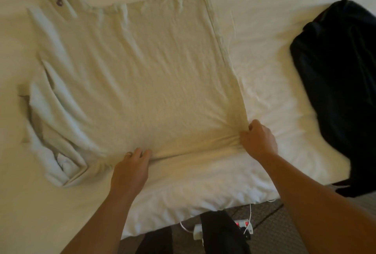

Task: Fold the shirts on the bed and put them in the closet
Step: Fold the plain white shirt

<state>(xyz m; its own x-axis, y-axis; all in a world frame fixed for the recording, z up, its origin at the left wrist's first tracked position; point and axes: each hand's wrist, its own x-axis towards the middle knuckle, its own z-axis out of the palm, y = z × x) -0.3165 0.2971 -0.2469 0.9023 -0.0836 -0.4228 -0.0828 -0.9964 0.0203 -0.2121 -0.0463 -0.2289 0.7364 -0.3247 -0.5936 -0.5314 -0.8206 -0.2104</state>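
A pale cream polo shirt lies spread flat on the white bed, collar to the left and hem to the right. My left hand grips the shirt's near side edge, fingers curled under the fabric. My right hand pinches the near hem corner, bunching the cloth there. A dark navy shirt lies crumpled at the bed's right edge, away from both hands.
Below the bed's near edge, a white power strip with red lights and white cables lies on the patterned carpet. A dark garment or leg shows at the bottom centre.
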